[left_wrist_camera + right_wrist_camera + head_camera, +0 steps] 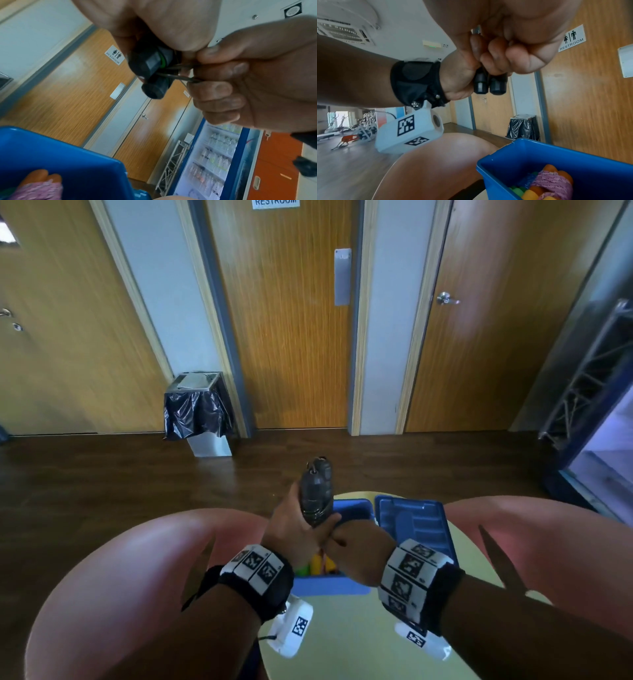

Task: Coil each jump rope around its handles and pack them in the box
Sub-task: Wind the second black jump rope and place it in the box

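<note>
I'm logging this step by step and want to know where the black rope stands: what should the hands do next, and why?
Probably tuck the loose cord end and lower the bundle into the blue box. The left hand grips the black handles side by side, the right hand pinches the thin cord at them, and the box sits open just below, already holding coiled coloured ropes.

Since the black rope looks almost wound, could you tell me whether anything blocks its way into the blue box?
Nothing visible does. The black jump rope is held just above the blue box, whose lid lies open; coiled ropes fill only part.
</note>
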`<action>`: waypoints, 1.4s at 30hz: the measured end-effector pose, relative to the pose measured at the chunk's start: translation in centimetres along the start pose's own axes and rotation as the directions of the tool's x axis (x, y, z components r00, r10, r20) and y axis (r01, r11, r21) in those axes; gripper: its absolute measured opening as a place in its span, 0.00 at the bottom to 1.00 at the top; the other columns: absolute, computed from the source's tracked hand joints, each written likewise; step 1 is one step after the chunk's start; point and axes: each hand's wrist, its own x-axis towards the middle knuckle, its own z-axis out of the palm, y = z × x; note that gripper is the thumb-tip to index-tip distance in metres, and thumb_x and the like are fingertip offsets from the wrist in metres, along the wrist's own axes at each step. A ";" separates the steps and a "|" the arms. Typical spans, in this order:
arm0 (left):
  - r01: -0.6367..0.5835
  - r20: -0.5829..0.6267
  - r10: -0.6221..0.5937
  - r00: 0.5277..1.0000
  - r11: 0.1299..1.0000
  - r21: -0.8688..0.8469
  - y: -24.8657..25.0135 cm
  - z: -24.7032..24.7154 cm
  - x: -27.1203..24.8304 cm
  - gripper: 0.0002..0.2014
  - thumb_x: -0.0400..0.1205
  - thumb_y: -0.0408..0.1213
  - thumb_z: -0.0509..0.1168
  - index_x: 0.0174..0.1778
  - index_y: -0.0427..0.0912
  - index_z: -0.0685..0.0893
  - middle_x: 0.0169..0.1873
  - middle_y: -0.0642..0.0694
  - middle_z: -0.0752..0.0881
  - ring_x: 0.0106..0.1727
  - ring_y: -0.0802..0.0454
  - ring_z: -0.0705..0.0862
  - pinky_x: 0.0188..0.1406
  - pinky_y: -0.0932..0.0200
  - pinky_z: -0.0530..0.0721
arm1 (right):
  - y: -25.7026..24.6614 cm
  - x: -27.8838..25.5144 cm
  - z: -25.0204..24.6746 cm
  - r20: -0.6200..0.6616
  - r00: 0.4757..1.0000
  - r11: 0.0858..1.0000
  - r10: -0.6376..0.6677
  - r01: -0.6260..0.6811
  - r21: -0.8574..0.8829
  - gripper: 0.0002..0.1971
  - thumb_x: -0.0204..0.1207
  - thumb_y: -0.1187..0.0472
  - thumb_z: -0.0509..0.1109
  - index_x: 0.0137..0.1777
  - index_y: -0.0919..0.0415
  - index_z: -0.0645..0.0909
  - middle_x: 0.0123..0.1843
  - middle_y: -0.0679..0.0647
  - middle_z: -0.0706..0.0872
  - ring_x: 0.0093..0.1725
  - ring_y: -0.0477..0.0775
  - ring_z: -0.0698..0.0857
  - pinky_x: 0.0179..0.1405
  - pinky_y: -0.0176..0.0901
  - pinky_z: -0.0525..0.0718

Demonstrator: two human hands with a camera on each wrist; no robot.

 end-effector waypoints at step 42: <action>-0.024 0.700 0.101 0.707 0.993 -0.118 3.5 -6.6 0.9 0.37 0.66 0.30 0.80 0.71 0.48 0.77 0.49 0.38 0.90 0.49 0.42 0.91 0.50 0.39 0.90 | -2.3 1.4 -6.2 -0.168 0.979 0.992 0.114 -0.121 -0.033 0.26 0.54 0.40 0.76 0.49 0.48 0.72 0.43 0.45 0.84 0.41 0.47 0.84 0.44 0.55 0.89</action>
